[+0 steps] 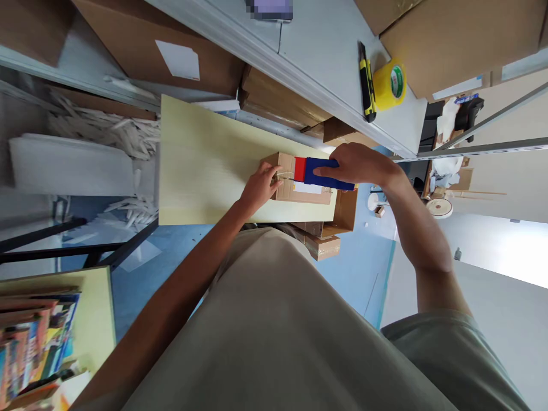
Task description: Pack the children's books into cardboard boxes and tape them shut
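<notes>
Head view: a small cardboard box (299, 185) lies on the pale wooden board (201, 165), near its right end. The right hand (362, 165) is wrapped around a blue and red tape dispenser (319, 171) resting on the box top. The left hand (259, 188) sits at the box's left end, fingertips pinched on what looks like the tape's end. My reading: sealing the top seam is under way; the next stroke calls for the box held steady and even pressure along the seam. The box is matt brown and rectangular, the dispenser smooth plastic. Beyond the board, on a grey shelf, lie a yellow tape roll (390, 84) and a knife (366, 83).
</notes>
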### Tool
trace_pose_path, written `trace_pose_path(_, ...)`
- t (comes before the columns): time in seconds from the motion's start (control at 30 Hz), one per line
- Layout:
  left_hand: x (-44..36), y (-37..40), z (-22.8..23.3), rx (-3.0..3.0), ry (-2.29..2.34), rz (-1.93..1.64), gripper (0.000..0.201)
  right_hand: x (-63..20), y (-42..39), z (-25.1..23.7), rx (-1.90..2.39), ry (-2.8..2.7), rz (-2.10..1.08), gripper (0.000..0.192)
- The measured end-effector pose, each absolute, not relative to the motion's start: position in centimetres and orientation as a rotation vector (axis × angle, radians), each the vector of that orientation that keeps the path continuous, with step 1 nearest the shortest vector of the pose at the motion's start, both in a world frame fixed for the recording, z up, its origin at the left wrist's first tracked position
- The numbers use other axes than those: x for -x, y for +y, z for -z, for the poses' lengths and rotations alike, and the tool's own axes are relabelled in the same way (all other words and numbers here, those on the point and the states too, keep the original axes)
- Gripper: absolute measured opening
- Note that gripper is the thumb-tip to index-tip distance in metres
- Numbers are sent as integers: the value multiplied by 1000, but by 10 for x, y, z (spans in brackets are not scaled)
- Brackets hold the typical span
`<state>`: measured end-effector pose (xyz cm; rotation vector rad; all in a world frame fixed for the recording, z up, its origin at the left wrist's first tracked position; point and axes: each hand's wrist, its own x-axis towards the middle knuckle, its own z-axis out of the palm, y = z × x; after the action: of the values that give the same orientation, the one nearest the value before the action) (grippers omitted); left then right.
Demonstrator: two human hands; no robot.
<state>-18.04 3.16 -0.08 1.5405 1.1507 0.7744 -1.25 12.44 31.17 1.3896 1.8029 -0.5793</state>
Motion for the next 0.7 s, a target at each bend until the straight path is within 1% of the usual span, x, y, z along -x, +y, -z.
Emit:
trace_pose_path(0.2, 188, 34, -2, -1532, 1160, -733, 48, -26, 128, -295, -1399, 1758, 658, 79)
trace_pose_path(0.33, 192, 34, -7, -1631, 1186, -655, 49, -56, 132, -274, -1383, 1783, 717, 79)
trace_pose_path(0.43, 193, 30, -11, -1703, 1253, -609, 48, -83, 133, -267, -1363, 1770, 790, 79)
trace_pose_path(0.53, 191, 25, -16, -1731, 1301, -577, 50, -127, 129, -274, -1362, 1746, 909, 81)
trace_pose_path(0.7, 188, 19, -22, -1707, 1381, -549, 53, -231, 109, -283, -1413, 1680, 1108, 84)
